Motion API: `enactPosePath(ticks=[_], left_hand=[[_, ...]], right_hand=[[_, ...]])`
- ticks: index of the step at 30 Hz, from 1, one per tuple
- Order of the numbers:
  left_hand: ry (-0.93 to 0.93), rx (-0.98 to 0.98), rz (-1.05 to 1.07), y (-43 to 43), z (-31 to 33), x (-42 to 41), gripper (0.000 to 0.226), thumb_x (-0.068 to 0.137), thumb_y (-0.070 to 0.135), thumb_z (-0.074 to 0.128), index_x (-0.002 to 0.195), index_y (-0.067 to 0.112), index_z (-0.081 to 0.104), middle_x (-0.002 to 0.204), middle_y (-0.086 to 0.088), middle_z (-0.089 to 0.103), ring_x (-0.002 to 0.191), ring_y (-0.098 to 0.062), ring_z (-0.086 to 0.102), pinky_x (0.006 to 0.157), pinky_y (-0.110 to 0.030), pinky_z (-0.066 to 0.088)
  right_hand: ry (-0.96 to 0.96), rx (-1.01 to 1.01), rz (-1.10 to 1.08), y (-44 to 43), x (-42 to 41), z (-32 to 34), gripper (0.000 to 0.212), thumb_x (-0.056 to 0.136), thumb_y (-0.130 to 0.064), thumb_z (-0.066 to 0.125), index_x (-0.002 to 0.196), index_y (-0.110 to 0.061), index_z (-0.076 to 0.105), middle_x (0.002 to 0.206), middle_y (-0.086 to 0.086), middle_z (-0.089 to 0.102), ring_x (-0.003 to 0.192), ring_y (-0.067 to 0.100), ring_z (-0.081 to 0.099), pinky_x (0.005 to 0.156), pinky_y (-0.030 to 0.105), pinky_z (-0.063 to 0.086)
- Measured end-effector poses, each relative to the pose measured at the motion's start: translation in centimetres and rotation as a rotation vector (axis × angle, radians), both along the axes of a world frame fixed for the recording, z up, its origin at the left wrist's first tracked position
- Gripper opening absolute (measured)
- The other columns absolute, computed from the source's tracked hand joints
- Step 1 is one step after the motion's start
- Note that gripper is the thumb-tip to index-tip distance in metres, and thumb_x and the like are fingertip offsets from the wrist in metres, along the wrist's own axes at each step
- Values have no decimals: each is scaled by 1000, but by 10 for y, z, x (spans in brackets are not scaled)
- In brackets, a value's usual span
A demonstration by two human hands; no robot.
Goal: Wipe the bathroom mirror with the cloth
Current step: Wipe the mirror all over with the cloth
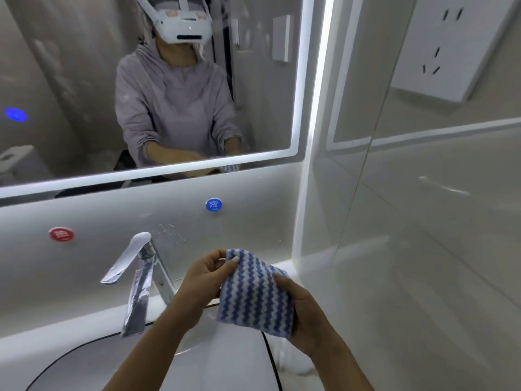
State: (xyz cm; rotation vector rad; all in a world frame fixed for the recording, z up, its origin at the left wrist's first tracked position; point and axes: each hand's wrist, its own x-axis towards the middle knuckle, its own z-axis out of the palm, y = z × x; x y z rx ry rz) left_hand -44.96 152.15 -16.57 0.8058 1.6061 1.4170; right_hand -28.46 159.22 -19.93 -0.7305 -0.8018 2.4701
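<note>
A blue-and-white wavy-striped cloth (255, 292) is held up over the sink, below the mirror. My left hand (204, 277) pinches its upper left corner between thumb and fingers. My right hand (303, 314) grips its right edge, with the fingers hidden behind the fabric. The bathroom mirror (70, 80) fills the upper left, framed by a lit white strip, and reflects a person in a grey hoodie wearing a headset. Neither hand touches the mirror.
A chrome faucet (141, 277) stands left of my hands over a white sink (84, 359). Red (61, 234) and blue (214, 204) round stickers sit on the backsplash. A glossy tiled wall with a power outlet (445, 43) closes the right side.
</note>
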Motion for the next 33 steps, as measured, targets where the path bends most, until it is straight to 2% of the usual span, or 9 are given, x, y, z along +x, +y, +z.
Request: enactPosePath(ticks=[5, 9, 17, 20, 22, 24, 27, 29, 33], left_hand=[[71, 31, 54, -37, 31, 5, 13, 92, 21, 57, 98, 14, 65, 85, -4, 74, 69, -13, 69, 52, -23, 52], [100, 26, 126, -67, 42, 7, 12, 92, 24, 57, 97, 17, 66, 83, 0, 74, 68, -11, 69, 54, -24, 52], [85, 51, 236, -124, 47, 9, 16, 93, 20, 56, 103, 17, 67, 90, -2, 75, 83, -17, 72, 60, -26, 56], [48, 70, 319, -143, 48, 7, 16, 93, 15, 55, 103, 15, 68, 93, -3, 75, 87, -16, 71, 62, -26, 57], [15, 99, 381, -157, 48, 3, 18, 93, 12, 54, 104, 11, 67, 97, -5, 75, 92, -19, 70, 73, -30, 57], [3, 113, 428, -169, 47, 0, 19, 94, 11, 51, 105, 10, 67, 98, -6, 74, 95, -20, 69, 83, -32, 54], [-5, 113, 493, -184, 46, -4, 19, 94, 12, 51, 101, 13, 68, 97, -3, 75, 96, -20, 69, 84, -30, 51], [36, 95, 529, -193, 42, -6, 18, 93, 13, 53, 101, 16, 69, 99, 1, 74, 102, -17, 66, 93, -31, 46], [117, 36, 567, -216, 35, -12, 18, 93, 17, 55, 104, 21, 69, 108, 5, 71, 113, -16, 59, 111, -41, 34]], right_hand=[[83, -45, 71, -28, -8, 19, 57, 80, -27, 65, 129, -2, 51, 112, 23, 66, 90, 34, 68, 74, 44, 57], [80, -43, 150, -45, -10, 33, 52, 82, -24, 64, 127, -1, 52, 114, 25, 65, 91, 36, 68, 76, 45, 57], [44, -81, 254, -76, -12, 48, 53, 79, -22, 66, 125, 0, 53, 118, 27, 63, 96, 40, 67, 77, 49, 56], [95, -128, 254, -83, -13, 53, 42, 82, -22, 61, 118, 0, 58, 117, 28, 63, 98, 41, 66, 76, 52, 56], [178, -169, 226, -86, -15, 59, 33, 85, -20, 55, 104, 2, 70, 115, 28, 64, 97, 42, 67, 72, 53, 57], [248, -198, 206, -88, -17, 63, 34, 87, -20, 51, 97, 2, 74, 116, 27, 64, 97, 40, 67, 74, 54, 57], [276, -255, 175, -89, -21, 67, 41, 86, -21, 51, 118, 3, 61, 120, 27, 62, 95, 40, 68, 67, 53, 58], [270, -283, 170, -89, -24, 68, 47, 87, -22, 50, 127, 3, 53, 121, 27, 61, 92, 40, 69, 64, 51, 58], [299, -339, 170, -94, -29, 70, 46, 90, -25, 47, 125, 4, 54, 122, 26, 61, 94, 40, 68, 74, 55, 55]])
